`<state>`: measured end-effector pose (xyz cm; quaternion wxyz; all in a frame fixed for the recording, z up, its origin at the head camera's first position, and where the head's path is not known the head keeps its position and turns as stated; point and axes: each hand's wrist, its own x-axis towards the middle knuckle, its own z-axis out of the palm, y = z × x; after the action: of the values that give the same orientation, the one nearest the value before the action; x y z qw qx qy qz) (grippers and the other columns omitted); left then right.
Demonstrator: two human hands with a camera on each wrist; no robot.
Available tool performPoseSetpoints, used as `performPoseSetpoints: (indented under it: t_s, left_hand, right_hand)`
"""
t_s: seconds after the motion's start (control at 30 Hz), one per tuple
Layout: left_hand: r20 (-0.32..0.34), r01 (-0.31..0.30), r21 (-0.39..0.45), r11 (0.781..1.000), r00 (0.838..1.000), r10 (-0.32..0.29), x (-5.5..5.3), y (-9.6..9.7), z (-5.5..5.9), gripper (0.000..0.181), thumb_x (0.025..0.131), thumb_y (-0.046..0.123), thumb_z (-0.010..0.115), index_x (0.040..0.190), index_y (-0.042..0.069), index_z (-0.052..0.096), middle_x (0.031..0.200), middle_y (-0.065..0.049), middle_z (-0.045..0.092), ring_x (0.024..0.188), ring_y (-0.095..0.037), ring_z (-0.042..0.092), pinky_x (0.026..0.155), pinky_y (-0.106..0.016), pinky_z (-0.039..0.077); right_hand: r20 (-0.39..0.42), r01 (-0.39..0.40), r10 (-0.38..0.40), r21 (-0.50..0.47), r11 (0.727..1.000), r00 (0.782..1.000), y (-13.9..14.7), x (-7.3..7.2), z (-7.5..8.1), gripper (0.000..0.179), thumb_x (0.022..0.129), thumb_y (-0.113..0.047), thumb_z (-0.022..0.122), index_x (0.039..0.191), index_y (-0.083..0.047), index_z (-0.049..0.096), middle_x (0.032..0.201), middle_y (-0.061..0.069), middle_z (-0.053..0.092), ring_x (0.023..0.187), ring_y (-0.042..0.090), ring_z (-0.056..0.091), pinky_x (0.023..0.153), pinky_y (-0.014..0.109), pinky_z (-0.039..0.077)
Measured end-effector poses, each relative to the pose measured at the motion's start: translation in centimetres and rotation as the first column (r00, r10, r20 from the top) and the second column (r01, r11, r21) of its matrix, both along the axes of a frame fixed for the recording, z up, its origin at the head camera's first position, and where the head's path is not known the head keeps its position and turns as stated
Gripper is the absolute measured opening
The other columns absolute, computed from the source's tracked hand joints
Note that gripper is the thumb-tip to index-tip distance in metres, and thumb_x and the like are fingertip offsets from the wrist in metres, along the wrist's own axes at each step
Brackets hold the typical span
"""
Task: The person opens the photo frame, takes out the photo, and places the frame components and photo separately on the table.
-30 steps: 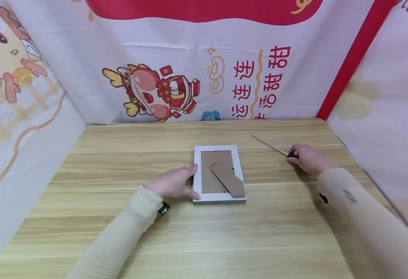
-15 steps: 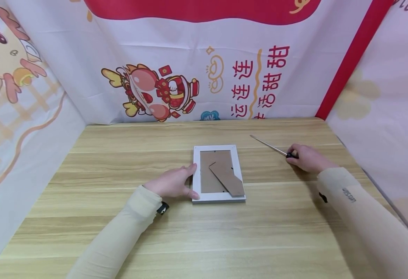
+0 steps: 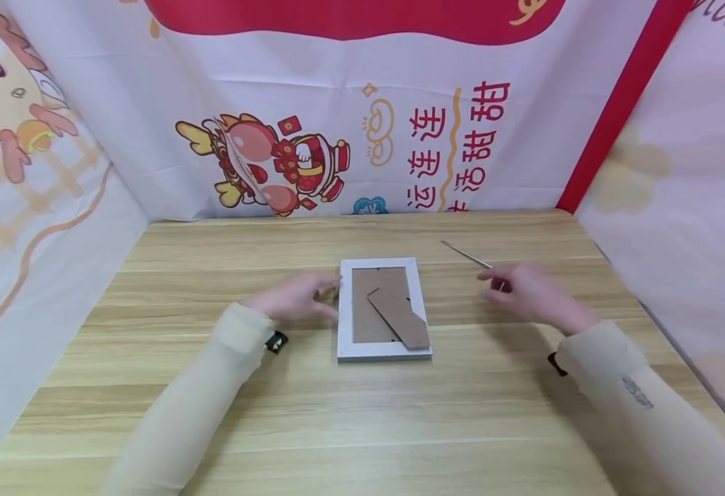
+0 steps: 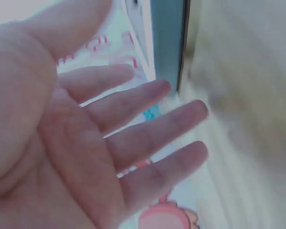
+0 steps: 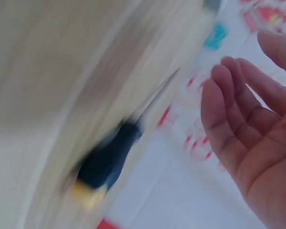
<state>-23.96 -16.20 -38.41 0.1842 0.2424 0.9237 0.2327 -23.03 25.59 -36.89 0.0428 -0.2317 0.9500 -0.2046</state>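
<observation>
A white picture frame (image 3: 345, 310) lies face down on the table, its brown backing showing. The easel stand (image 3: 402, 320) on that backing slants toward the lower right corner. My left hand (image 3: 297, 297) is at the frame's left side; in the left wrist view its fingers (image 4: 148, 107) are spread and hold nothing. A screwdriver (image 5: 109, 155) with a black handle and yellow end rests on the table, right of the frame. My right hand (image 3: 532, 296) is raised over its handle, which it hides in the head view; the right wrist view shows the hand apart from the screwdriver, fingers loosely bent.
The wood-grain table (image 3: 362, 427) ends at a printed white cloth (image 3: 312, 62) hung behind it. More cloth hangs along the left and right sides.
My right hand has let go of the screwdriver and shifted left and up from it. My left hand has released the frame's edge and drawn slightly left and away. The frame stays in place.
</observation>
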Motion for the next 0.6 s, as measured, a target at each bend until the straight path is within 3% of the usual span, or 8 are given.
performPoseSetpoints:
  t_s: [0.13,0.3,0.5,0.6]
  left_hand:
    - [-0.016,-0.048,-0.008,0.999,0.999,0.048,-3.1,-0.5,1.0,0.067,0.092,0.015,0.073,0.151,0.010,0.042,0.148,-0.014,0.047,0.125,-0.035,0.054,0.101,-0.048,0.046]
    - [-0.015,-0.024,-0.044,0.999,1.000,0.023,-6.3,-0.2,0.7,0.064,0.092,0.002,0.069,0.150,0.005,0.042,0.147,-0.015,0.048,0.126,-0.035,0.052,0.102,-0.047,0.044]
    - [-0.007,0.004,-0.113,0.994,1.000,-0.004,-8.2,1.4,-0.4,0.063,0.089,0.001,0.071,0.147,0.010,0.049,0.144,-0.006,0.053,0.119,-0.025,0.054,0.102,-0.043,0.045]
    - [-0.001,0.028,-0.131,0.991,1.000,-0.028,-8.6,2.0,-0.8,0.050,0.090,0.006,0.072,0.138,0.015,0.060,0.126,-0.001,0.063,0.106,-0.022,0.057,0.098,-0.039,0.048]
  right_hand:
    - [0.089,-0.044,0.048,-0.042,0.998,0.995,-2.7,2.6,-0.5,0.041,0.091,-0.021,0.073,0.124,0.002,0.066,0.085,-0.001,0.064,0.074,0.013,0.056,0.065,0.031,0.050]
    - [0.196,-0.026,0.038,-0.062,0.998,0.980,-5.5,5.1,-1.6,0.052,0.088,-0.026,0.077,0.130,0.002,0.062,0.085,-0.003,0.063,0.072,0.012,0.055,0.065,0.030,0.049]
    - [0.206,0.012,0.005,-0.081,0.997,0.978,-8.1,6.5,-2.8,0.061,0.081,-0.031,0.083,0.130,-0.001,0.061,0.074,-0.005,0.059,0.063,0.012,0.051,0.058,0.029,0.045]
    - [0.186,0.023,-0.007,-0.085,0.996,0.982,-9.1,6.5,-3.5,0.055,0.079,-0.031,0.085,0.124,-0.007,0.064,0.070,-0.004,0.057,0.060,0.011,0.048,0.054,0.028,0.041]
